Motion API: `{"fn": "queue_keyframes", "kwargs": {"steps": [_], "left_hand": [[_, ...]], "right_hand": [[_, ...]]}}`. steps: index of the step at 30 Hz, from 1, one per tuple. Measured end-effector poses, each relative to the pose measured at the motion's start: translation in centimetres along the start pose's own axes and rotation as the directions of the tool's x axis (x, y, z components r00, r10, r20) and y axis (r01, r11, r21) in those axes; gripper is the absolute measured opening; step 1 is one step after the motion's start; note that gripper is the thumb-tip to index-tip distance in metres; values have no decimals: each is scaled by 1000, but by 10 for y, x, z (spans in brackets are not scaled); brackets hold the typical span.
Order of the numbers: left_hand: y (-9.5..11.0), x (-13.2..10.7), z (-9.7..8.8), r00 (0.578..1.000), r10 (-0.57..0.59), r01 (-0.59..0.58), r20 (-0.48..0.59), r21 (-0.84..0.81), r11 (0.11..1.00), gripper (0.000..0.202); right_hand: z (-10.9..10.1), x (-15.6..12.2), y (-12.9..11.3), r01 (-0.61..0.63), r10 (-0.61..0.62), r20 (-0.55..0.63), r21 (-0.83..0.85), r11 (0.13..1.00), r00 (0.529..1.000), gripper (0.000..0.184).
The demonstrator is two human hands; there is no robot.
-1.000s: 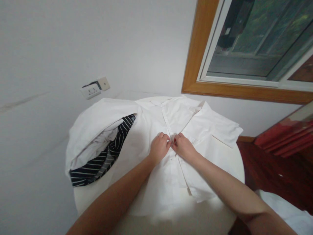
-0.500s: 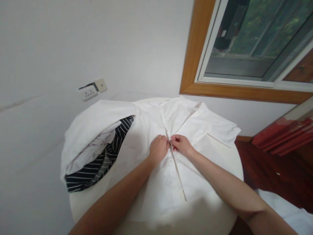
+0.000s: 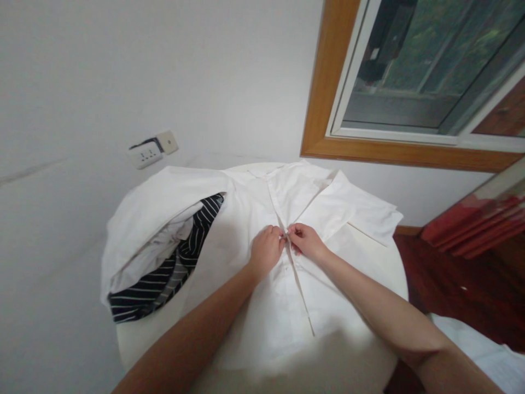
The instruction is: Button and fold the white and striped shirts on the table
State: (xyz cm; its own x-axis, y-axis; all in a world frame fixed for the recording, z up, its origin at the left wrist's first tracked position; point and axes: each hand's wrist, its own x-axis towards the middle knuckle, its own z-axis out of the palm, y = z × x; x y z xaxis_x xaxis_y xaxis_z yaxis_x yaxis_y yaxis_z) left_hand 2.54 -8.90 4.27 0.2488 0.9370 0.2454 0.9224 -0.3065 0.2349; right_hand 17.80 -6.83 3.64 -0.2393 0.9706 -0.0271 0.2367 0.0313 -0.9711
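A white short-sleeved shirt [image 3: 254,306] lies spread out, front up, over a round white table [image 3: 394,273]. Its collar points toward the wall, and the front opening runs down the middle, with the lower edges apart. My left hand [image 3: 267,249] pinches the placket from the left side. Close against it, my right hand [image 3: 305,241] is closed on the other edge of the placket at the same height. The fingertips almost meet; whatever small button may be between them is hidden.
Left of the shirt is a heap of white cloth and black-and-white striped fabric [image 3: 164,273]. Behind stand a wall with a socket [image 3: 147,155] and a wood-framed window [image 3: 402,150]. At right are a red curtain [image 3: 471,224] and white cloth [image 3: 471,345] low down.
Both hands stay at the same spot on the placket. The right fingers have shifted very slightly, and the shirt's front edge moves a little with them.
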Motion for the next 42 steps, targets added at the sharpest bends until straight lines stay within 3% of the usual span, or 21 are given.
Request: {"fn": "queue_keyframes", "kwargs": {"steps": [9, 17, 24, 32, 42], "left_hand": [[0, 3, -4, 1000, 2, -2, 5, -18, 1000, 9], [-4, 5, -5, 999, 53, -53, 13, 23, 998, 20], [-13, 7, 0, 999, 37, -40, -32, -122, 992, 26], [-14, 7, 6, 992, 74, -93, -100, -202, 975, 18], [-18, 12, 10, 980, 131, -173, -153, -310, 935, 19]], "right_hand": [[-1, 1, 3, -2, 2, -4, 33, 999, 1000, 13], [-2, 0, 1, -21, 21, -1, 74, 997, 1000, 14], [-2, 2, -1, -90, 98, -35, 196, 977, 995, 18], [4, 1, -8, 1, 39, -107, 350, 937, 994, 23], [4, 1, -6, -142, 136, 45, 466, 874, 990, 21]]}}
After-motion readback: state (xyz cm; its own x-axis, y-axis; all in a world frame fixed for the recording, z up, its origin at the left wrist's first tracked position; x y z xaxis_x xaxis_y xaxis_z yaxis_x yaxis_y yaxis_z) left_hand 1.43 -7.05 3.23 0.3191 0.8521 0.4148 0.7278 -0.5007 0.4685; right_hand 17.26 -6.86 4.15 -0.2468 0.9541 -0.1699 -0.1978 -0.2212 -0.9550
